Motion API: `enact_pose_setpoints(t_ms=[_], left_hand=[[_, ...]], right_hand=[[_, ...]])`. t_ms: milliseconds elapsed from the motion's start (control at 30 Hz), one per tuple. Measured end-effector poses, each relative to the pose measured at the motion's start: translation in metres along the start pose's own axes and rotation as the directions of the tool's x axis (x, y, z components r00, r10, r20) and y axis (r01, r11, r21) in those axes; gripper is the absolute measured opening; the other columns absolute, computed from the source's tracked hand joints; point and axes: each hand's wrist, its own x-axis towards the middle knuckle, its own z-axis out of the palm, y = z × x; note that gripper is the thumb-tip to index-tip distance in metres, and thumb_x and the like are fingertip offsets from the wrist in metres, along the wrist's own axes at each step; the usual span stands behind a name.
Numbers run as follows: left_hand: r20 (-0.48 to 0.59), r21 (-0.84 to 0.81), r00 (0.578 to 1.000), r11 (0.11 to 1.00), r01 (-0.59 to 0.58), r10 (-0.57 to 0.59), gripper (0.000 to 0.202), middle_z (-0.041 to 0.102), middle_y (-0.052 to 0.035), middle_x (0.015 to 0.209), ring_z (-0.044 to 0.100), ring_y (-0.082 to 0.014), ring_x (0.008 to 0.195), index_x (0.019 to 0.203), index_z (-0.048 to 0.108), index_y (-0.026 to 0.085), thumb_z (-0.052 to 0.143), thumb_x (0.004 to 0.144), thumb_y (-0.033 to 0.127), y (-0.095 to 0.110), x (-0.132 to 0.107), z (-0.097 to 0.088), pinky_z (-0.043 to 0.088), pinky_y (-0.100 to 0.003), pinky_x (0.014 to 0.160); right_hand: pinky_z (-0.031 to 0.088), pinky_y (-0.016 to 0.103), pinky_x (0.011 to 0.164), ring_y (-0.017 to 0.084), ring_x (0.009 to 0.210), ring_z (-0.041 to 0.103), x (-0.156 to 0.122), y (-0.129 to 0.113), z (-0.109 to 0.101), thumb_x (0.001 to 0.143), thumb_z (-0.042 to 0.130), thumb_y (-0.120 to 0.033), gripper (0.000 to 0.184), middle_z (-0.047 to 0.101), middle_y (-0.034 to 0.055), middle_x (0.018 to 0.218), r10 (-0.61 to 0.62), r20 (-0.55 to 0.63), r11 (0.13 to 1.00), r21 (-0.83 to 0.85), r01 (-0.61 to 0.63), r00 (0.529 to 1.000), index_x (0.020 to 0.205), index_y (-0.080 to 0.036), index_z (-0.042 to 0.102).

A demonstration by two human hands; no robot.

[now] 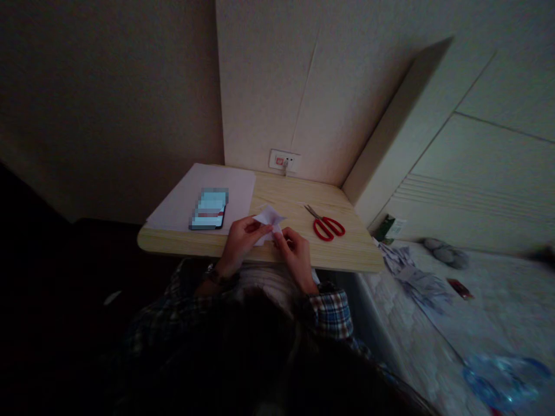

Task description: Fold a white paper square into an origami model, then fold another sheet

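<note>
A small piece of folded white paper point(269, 216) is held between both hands, just above the front part of the wooden table point(281, 193). My left hand point(240, 241) pinches its left side, thumb reaching toward the middle of the folds. On the lower right, my right hand point(295, 253) grips the paper between thumb and fingers. Pointed corners of the paper stick up above the fingertips. The fingers partly cover its lower part. To the right of my hands lie red-handled scissors point(325, 224), their blades pointing away toward the wall.
Left on the table, a phone point(210, 209) with a lit, blurred screen rests on white paper sheets point(191, 188). A wall socket point(284, 160) with a plug sits behind the table. At the right is a bed point(455, 323) bearing paper strips point(411, 277) and a clear bluish plastic item point(503, 375).
</note>
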Motion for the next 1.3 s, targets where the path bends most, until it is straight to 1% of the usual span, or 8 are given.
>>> enact_pose_setpoints(t_ms=[200, 400, 600, 767, 900, 1033, 1133, 1300], left_hand=[[-0.038, 0.000, 0.999, 1.000, 0.005, -0.005, 0.036, 0.068, -0.0015, 0.064, 0.060, -0.0160, 0.064, 0.064, 0.066, 0.013, 0.084, 0.052, 0.041, 0.0030, -0.0016, 0.0004, 0.045, -0.024, 0.058], [-0.031, 0.014, 1.000, 1.000, 0.002, -0.001, 0.035, 0.069, -0.0021, 0.067, 0.061, -0.0169, 0.066, 0.065, 0.067, 0.013, 0.083, 0.054, 0.042, 0.0022, -0.0013, 0.0005, 0.046, -0.025, 0.060], [-0.019, -0.015, 1.000, 1.000, 0.013, -0.013, 0.037, 0.071, -0.0033, 0.071, 0.063, -0.0183, 0.068, 0.070, 0.069, 0.013, 0.084, 0.052, 0.042, 0.0051, -0.0018, 0.0024, 0.048, -0.026, 0.063], [-0.017, -0.002, 0.999, 1.000, 0.028, -0.028, 0.037, 0.069, -0.0022, 0.067, 0.062, -0.0169, 0.065, 0.067, 0.067, 0.013, 0.084, 0.051, 0.042, 0.0060, -0.0022, 0.0026, 0.047, -0.026, 0.061], [0.001, 0.029, 1.000, 0.999, 0.031, -0.031, 0.036, 0.068, -0.0012, 0.066, 0.061, -0.0160, 0.064, 0.068, 0.067, 0.013, 0.083, 0.053, 0.041, 0.0027, -0.0014, 0.0009, 0.046, -0.025, 0.060], [0.067, 0.046, 0.997, 0.998, 0.032, -0.035, 0.037, 0.070, -0.0027, 0.069, 0.063, -0.0182, 0.068, 0.072, 0.069, 0.013, 0.083, 0.053, 0.042, 0.0013, -0.0009, -0.0006, 0.048, -0.027, 0.064], [0.098, 0.062, 0.994, 0.997, 0.035, -0.041, 0.039, 0.072, -0.0043, 0.074, 0.065, -0.0203, 0.072, 0.076, 0.071, 0.013, 0.083, 0.053, 0.042, 0.0032, -0.0015, -0.0005, 0.049, -0.029, 0.069], [0.089, 0.059, 0.994, 0.997, 0.057, -0.062, 0.039, 0.073, -0.0034, 0.074, 0.065, -0.0198, 0.072, 0.076, 0.071, 0.013, 0.084, 0.052, 0.041, 0.0053, -0.0022, 0.0002, 0.050, -0.028, 0.068]], right_hand=[[0.038, 0.024, 0.055, 0.013, 0.059, 0.051, -0.0009, -0.0028, -0.0010, 0.087, 0.050, -0.045, 0.033, 0.056, -0.0018, 0.061, 0.003, 0.008, 1.000, -0.019, -0.003, 1.000, 0.068, -0.019, 0.057], [0.036, 0.024, 0.055, 0.012, 0.058, 0.050, -0.0015, -0.0028, -0.0016, 0.087, 0.051, -0.041, 0.032, 0.056, -0.0021, 0.060, -0.014, -0.010, 0.999, -0.049, 0.013, 1.000, 0.065, -0.018, 0.056], [0.035, 0.024, 0.056, 0.012, 0.059, 0.049, -0.0012, -0.0026, -0.0009, 0.088, 0.049, -0.039, 0.032, 0.054, -0.0021, 0.059, -0.053, -0.019, 0.996, -0.074, 0.051, 0.998, 0.064, -0.019, 0.055], [0.036, 0.025, 0.057, 0.013, 0.061, 0.050, -0.0021, -0.0050, -0.0021, 0.088, 0.049, -0.038, 0.031, 0.055, -0.0008, 0.061, -0.062, -0.014, 0.995, -0.081, 0.061, 0.998, 0.064, -0.019, 0.055], [0.034, 0.025, 0.056, 0.012, 0.058, 0.047, -0.0019, -0.0045, -0.0021, 0.086, 0.049, -0.037, 0.030, 0.051, -0.0024, 0.058, -0.025, -0.002, 0.997, -0.074, 0.024, 1.000, 0.062, -0.019, 0.052], [0.032, 0.024, 0.053, 0.012, 0.056, 0.044, -0.0012, -0.0025, -0.0011, 0.086, 0.049, -0.039, 0.030, 0.047, -0.0036, 0.058, 0.015, 0.024, 0.999, -0.049, -0.014, 1.000, 0.063, -0.019, 0.050], [0.033, 0.024, 0.053, 0.012, 0.058, 0.044, -0.0011, -0.0024, -0.0012, 0.087, 0.049, -0.041, 0.031, 0.047, -0.0033, 0.059, 0.002, 0.042, 0.999, -0.034, -0.001, 0.999, 0.064, -0.019, 0.050], [0.032, 0.024, 0.054, 0.012, 0.058, 0.042, -0.0014, -0.0042, -0.0020, 0.088, 0.048, -0.041, 0.035, 0.045, -0.0032, 0.058, -0.026, 0.034, 0.999, -0.043, 0.028, 0.999, 0.061, -0.019, 0.050]])
